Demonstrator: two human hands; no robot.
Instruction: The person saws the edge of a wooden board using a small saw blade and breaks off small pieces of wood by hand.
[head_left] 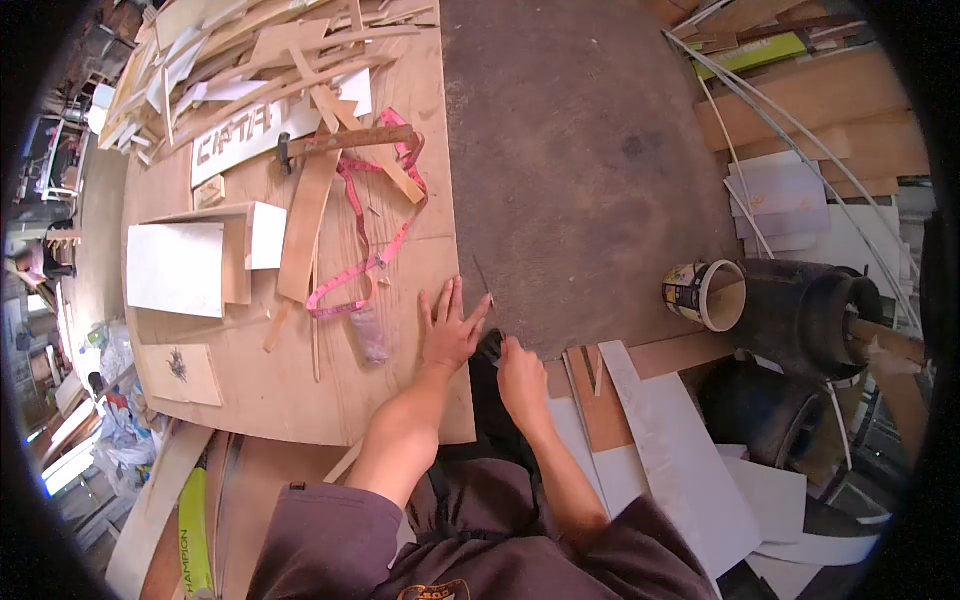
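Observation:
My left hand (pixel 452 328) lies on the edge of the plywood sheet (pixel 420 400), fingers spread and thumb reaching past the edge. Close by on the right, my right hand (pixel 523 382) is closed, its fingers curled. A small dark shape shows at its knuckles, too unclear to name. Beyond my left hand, a pink tape measure (pixel 345 300) lies in loose loops on the plywood. A hammer (pixel 345 140) with a wooden handle rests across thin wood strips farther up. Beside the tape is a small clear plastic bag (pixel 372 337).
A white box-like piece (pixel 175 268) and a square board with nails (pixel 180 373) sit on the left. Wood offcuts (pixel 270 45) are heaped at the far left. On the right, a bucket (pixel 722 296) lies tipped beside a black cylinder (pixel 800 310).

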